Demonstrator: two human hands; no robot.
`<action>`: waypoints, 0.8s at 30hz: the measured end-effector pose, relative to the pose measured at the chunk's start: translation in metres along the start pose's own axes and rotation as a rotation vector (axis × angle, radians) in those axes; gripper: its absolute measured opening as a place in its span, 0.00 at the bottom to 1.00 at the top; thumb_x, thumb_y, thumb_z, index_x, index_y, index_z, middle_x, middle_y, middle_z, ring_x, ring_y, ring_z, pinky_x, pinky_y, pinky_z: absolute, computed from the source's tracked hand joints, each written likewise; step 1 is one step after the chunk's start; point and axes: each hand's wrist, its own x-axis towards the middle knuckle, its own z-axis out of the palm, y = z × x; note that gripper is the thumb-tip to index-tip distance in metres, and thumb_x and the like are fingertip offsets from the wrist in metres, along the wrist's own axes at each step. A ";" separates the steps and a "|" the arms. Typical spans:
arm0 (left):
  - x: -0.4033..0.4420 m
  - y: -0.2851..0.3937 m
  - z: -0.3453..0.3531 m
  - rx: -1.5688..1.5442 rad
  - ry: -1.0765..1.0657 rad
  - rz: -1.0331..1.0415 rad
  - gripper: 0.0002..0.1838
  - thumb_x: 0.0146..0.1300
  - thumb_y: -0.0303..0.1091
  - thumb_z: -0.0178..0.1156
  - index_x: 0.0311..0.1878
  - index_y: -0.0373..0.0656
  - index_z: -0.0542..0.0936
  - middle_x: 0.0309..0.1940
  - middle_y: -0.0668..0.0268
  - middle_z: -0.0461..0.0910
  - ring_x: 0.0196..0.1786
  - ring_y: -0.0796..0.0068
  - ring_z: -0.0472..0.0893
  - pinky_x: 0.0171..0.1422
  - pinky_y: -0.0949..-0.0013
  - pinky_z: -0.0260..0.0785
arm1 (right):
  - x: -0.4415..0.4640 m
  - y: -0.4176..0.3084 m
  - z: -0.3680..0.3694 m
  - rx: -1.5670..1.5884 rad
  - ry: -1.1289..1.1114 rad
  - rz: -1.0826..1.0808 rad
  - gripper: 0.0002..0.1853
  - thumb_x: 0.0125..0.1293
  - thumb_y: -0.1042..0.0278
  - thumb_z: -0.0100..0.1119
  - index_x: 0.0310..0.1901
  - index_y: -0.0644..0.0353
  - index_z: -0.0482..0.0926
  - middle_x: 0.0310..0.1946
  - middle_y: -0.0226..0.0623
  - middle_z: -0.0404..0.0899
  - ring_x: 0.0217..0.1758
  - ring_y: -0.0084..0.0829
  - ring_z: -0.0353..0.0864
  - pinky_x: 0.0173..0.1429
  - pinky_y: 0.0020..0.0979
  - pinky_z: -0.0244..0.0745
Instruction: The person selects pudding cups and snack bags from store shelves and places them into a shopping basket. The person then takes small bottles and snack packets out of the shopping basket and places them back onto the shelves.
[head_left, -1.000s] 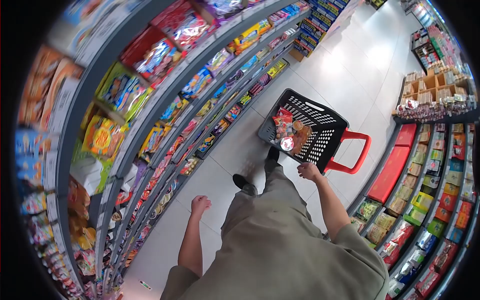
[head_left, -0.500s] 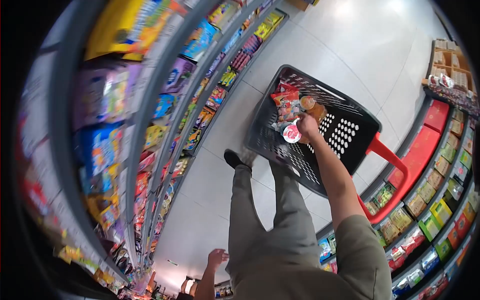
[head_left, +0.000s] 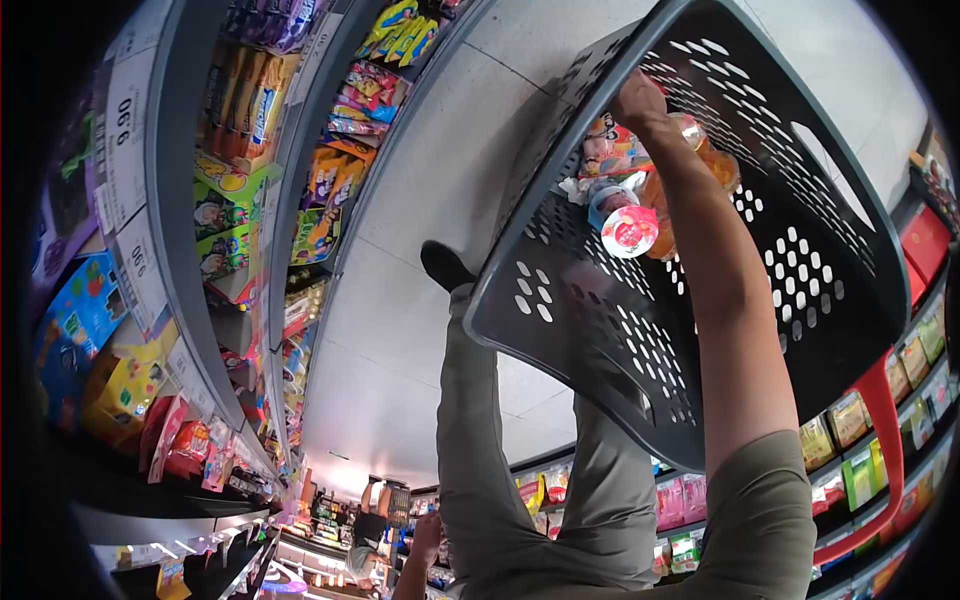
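Observation:
My right hand (head_left: 640, 100) reaches down inside the black perforated basket (head_left: 625, 320), at its far left corner. Its fingers touch or lie beside a red and pink snack packet (head_left: 612, 150); a hold on it cannot be made out. Nearer to me in the basket sits a round cup with a red and white lid (head_left: 630, 232), and orange-brown containers (head_left: 722, 168) lie beside my forearm. Low in the view, by my left thigh, hangs my left hand (head_left: 427, 532), its fingers curled and partly hidden.
Shelves of bright snack packets (head_left: 335, 180) curve along the left. The basket's red handle (head_left: 885, 450) points right, towards more shelves (head_left: 850, 420). Pale floor tiles (head_left: 400, 170) lie between. Another person (head_left: 370, 530) stands far off at the bottom.
The basket appears much larger and nearer. My right hand has moved from above the basket's middle to its far left corner. My view has tilted down, bringing the distant person more into sight.

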 end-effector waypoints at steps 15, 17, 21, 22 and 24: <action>-0.005 0.078 0.019 0.558 0.129 0.441 0.17 0.73 0.37 0.49 0.48 0.35 0.83 0.37 0.62 0.85 0.40 0.76 0.82 0.47 0.69 0.73 | 0.000 0.035 0.032 -0.300 0.277 -0.192 0.12 0.68 0.68 0.44 0.40 0.60 0.79 0.38 0.50 0.82 0.45 0.49 0.83 0.50 0.43 0.78; -0.006 0.084 0.021 0.569 0.095 0.519 0.16 0.73 0.37 0.50 0.47 0.35 0.83 0.36 0.62 0.85 0.39 0.76 0.82 0.46 0.69 0.72 | -0.002 0.022 0.010 -0.054 0.231 -0.164 0.13 0.69 0.67 0.43 0.40 0.60 0.79 0.40 0.50 0.82 0.44 0.49 0.83 0.50 0.44 0.78; 0.013 0.073 0.016 0.454 0.104 0.476 0.16 0.73 0.37 0.51 0.46 0.34 0.83 0.35 0.63 0.85 0.38 0.75 0.81 0.46 0.69 0.72 | -0.008 -0.010 -0.010 -0.101 0.209 -0.127 0.15 0.72 0.62 0.43 0.36 0.58 0.79 0.35 0.49 0.82 0.41 0.45 0.84 0.45 0.43 0.80; 0.016 0.071 0.015 0.384 0.062 0.402 0.15 0.72 0.35 0.51 0.48 0.34 0.81 0.39 0.59 0.84 0.44 0.71 0.81 0.50 0.67 0.72 | -0.004 -0.004 0.001 -0.086 0.267 -0.142 0.14 0.71 0.62 0.43 0.35 0.58 0.78 0.33 0.48 0.82 0.40 0.43 0.84 0.43 0.44 0.80; 0.018 0.070 0.013 0.315 0.026 0.322 0.15 0.72 0.33 0.51 0.51 0.33 0.80 0.43 0.56 0.83 0.50 0.66 0.81 0.55 0.65 0.72 | 0.007 0.013 0.026 -0.214 0.402 -0.230 0.13 0.70 0.61 0.45 0.33 0.58 0.77 0.29 0.44 0.82 0.33 0.40 0.85 0.37 0.46 0.80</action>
